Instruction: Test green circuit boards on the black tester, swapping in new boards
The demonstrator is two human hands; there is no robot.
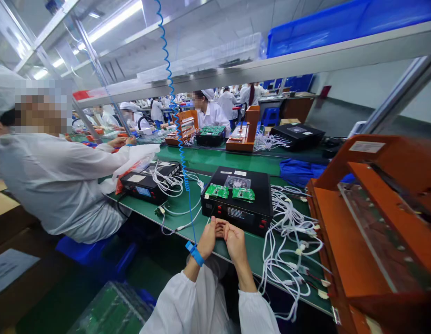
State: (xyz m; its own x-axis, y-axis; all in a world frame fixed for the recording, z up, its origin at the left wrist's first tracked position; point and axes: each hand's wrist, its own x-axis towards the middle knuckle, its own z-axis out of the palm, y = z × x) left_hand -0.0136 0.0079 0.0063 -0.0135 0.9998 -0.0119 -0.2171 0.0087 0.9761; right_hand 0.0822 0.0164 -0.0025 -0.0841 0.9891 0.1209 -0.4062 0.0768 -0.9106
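Note:
My left hand (207, 237) and my right hand (235, 241) are close together at the table's front edge, just before a black box-shaped device (243, 217) with a lit display. Both have curled fingers, and the fingertips meet or nearly meet. What lies between them, if anything, is hidden. A thin pale strip shows beside my left thumb; I cannot tell whether it is held. On my left wrist sits a blue wrist strap (195, 253), joined to a coiled blue cord (182, 157). Two green circuit boards (217, 190) lie on top of the black device.
White cables (283, 232) pile up right of the device and hang over the edge. Beyond them stands an orange fixture (344, 232). Left is a second black device (149, 188) with cables. A co-worker in white (58, 171) sits at the left. A shelf (236, 76) crosses overhead.

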